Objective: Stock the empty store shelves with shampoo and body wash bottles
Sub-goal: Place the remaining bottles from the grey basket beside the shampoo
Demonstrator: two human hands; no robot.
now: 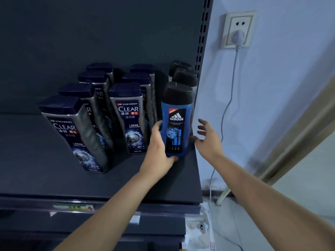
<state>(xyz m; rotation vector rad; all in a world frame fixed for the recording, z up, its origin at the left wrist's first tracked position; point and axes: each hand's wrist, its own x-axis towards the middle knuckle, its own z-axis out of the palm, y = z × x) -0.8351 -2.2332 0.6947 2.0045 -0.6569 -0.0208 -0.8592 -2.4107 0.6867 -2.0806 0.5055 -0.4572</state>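
Seven shampoo bottles and three blue body-wash bottles stood by the right edge of the shelf; left grip clasped the front blue bottle, right grip spread.

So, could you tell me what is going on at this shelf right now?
A person is stocking a dark shelf. Their left hand grips a blue Adidas bottle upright at the front of the right-hand row, near the shelf's right edge. Their right hand is open just beside it, holding nothing. Two black-capped bottles stand behind it, and rows of Clear bottles stand to the left.
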